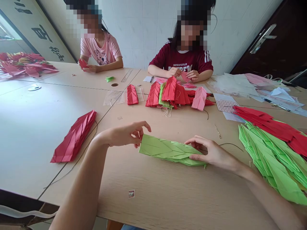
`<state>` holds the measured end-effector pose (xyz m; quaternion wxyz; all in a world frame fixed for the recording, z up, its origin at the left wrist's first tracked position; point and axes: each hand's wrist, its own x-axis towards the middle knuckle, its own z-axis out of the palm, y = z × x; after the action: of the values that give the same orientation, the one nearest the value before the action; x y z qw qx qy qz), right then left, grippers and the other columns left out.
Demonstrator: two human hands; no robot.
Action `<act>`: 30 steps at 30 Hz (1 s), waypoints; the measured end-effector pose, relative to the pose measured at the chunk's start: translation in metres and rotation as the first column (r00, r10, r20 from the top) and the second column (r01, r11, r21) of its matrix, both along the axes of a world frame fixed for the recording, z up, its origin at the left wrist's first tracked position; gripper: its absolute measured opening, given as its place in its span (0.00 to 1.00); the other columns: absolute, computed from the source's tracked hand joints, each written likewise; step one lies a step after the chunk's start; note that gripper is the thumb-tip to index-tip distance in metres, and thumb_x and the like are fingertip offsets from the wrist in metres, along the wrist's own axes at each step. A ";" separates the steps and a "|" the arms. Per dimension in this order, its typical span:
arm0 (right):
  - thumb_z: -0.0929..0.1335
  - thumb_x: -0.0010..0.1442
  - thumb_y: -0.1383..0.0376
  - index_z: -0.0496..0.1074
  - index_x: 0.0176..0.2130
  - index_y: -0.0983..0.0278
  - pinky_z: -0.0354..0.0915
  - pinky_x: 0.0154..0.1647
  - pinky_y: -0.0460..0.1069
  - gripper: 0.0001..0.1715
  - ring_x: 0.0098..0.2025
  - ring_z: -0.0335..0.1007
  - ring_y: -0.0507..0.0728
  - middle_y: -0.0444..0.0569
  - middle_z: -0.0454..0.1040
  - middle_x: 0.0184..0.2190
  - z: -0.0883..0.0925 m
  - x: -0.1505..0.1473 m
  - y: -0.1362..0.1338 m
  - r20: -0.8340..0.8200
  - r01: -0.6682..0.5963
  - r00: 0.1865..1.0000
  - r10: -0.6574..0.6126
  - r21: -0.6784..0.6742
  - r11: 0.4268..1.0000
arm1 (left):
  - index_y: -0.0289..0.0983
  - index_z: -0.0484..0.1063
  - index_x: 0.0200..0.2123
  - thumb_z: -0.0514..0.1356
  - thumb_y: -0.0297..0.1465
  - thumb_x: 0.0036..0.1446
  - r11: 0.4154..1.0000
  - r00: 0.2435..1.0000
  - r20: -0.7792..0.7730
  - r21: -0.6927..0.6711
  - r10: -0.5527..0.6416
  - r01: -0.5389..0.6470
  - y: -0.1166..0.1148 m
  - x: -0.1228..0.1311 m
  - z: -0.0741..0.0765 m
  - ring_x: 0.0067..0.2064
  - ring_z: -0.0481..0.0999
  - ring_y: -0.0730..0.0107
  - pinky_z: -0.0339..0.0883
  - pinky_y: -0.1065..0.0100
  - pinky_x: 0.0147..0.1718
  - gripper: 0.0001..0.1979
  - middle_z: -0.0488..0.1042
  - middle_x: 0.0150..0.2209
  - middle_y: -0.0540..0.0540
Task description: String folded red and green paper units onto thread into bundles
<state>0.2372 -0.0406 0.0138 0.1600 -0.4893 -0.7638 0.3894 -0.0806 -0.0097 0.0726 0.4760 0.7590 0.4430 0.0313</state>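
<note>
The green folded paper piece is at the near edge of the table, lengthwise between the two hands; whether it rests fully on the surface or is slightly raised cannot be told. The right hand is clamped on its right end, thumb across the top face and fingers at the far side. The left hand is at the left end with fingers curled, index finger apart; whether the fingertips pinch the paper cannot be told. Handling, as judged: the piece is light, fairly stiff along its pleats, not slippery, and easily crushed or creased. Take hold at the ends, with light pressure, thumb above and fingers beneath; avoid squeezing the pleated middle. A dark cord extends beyond the right hand. A red folded paper piece lies to the left, across a table seam; a green paper stack lies right of the right hand. A small printed label lies closer to the near edge.
</note>
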 end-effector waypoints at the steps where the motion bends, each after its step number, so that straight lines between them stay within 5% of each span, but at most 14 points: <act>1: 0.69 0.50 0.51 0.69 0.43 0.60 0.62 0.36 0.50 0.24 0.36 0.63 0.57 0.46 0.65 0.32 0.000 0.000 0.000 -0.001 0.006 1.000 -0.006 -0.002 1.000 | 0.44 0.58 0.47 0.50 0.25 0.49 1.000 1.000 -0.004 -0.011 -0.001 0.001 0.000 0.000 -0.001 0.32 0.73 0.73 0.65 0.67 0.36 0.20 0.66 0.29 0.54; 25: 0.69 0.50 0.50 0.67 0.45 0.60 0.63 0.36 0.49 0.25 0.35 0.63 0.55 0.45 0.65 0.32 -0.003 0.008 0.004 0.015 0.013 1.000 -0.012 -0.013 1.000 | 0.43 0.53 0.41 0.52 0.25 0.51 0.999 0.990 0.141 -0.032 0.017 -0.012 0.000 0.003 -0.004 0.29 0.71 0.73 0.63 0.67 0.33 0.15 0.65 0.28 0.56; 30: 0.67 0.54 0.54 0.65 0.50 0.57 0.65 0.41 0.53 0.25 0.42 0.65 0.57 0.50 0.66 0.43 0.005 0.004 -0.001 0.082 -0.037 0.996 0.029 0.097 0.995 | 0.42 0.53 0.36 0.54 0.23 0.48 0.995 0.973 0.210 -0.021 0.097 -0.095 0.001 0.007 -0.004 0.29 0.71 0.73 0.64 0.67 0.32 0.14 0.66 0.27 0.57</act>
<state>0.2416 -0.0420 0.0191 0.1464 -0.4835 -0.7958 0.3338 -0.0735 -0.0087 0.0689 0.5224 0.7265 0.4264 0.1323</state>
